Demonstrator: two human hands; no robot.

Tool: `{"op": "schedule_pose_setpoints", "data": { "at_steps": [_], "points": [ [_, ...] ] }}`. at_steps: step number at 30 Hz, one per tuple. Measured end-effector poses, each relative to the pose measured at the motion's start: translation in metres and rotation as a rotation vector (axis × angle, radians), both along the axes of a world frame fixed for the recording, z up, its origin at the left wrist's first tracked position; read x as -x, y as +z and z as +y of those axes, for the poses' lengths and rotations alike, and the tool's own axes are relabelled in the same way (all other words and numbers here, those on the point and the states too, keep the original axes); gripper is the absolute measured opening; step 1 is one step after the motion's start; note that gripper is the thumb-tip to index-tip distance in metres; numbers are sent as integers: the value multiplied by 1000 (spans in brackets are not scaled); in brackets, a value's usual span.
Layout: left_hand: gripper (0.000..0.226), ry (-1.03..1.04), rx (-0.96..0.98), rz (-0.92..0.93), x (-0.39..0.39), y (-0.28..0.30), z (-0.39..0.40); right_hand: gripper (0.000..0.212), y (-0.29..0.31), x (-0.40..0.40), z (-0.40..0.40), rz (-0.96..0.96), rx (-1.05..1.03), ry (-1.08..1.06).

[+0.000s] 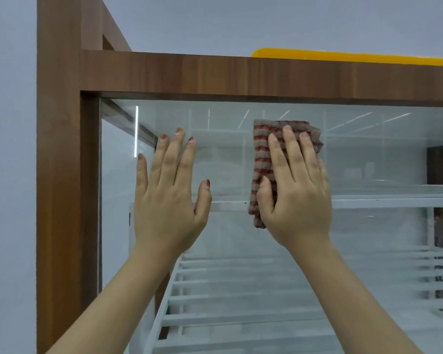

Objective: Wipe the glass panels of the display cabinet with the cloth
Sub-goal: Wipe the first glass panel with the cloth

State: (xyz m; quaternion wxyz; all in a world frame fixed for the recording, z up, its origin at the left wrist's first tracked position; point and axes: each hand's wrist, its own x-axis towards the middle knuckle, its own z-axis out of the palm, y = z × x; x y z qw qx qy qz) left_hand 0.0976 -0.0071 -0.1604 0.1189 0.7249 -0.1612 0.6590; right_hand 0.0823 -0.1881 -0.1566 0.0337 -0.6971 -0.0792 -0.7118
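Fingers (289, 144) of the right hand (296, 190) lie straight and close together over the striped cloth (262, 159), pressing it flat to the glass panel (368, 154) near the panel's top edge, with the thumb laid along the cloth's left side. To its left, the left hand (168, 190) rests open on the same pane toward the top-left corner, fingers slightly apart — it holds nothing. The cloth is folded into a tall pad, its long axis running up and down the glass, stripes lying crosswise. It looks soft, light and limp, so a flat palm in the middle should carry it best; the pane is smooth, stiff and breakable, and probably wants even pressure rather than a shove. Around the glass runs the wooden frame (67, 175) of the display cabinet. Behind it sit white slatted shelves (241, 297) — and farthest off, a yellow object (343, 57) lies on the cabinet's top.
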Motion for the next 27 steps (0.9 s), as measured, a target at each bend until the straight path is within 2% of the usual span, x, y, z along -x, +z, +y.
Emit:
{"op": "schedule_pose_setpoints", "data": {
  "at_steps": [4,9,12,16,20,23,27],
  "points": [
    [61,10,1,8,-1,-1,1,55,-23,-2,12,-12,-15,-13],
    [62,38,0,15,-3,-2,1,55,15,-2,4,7,100,11],
    [62,48,4,16,-4,-2,1,54,24,-1,-21,3,39,13],
    [62,51,8,15,-3,-2,0,54,-4,2,-40,-13,-39,1],
    [61,54,2,15,-2,-2,0,54,-23,2,-16,-3,62,2],
    [61,56,5,18,-1,-2,0,55,-11,2,-8,10,132,13],
    [61,34,0,19,0,-1,0,55,5,4,-27,13,92,-8]
  ]
}}
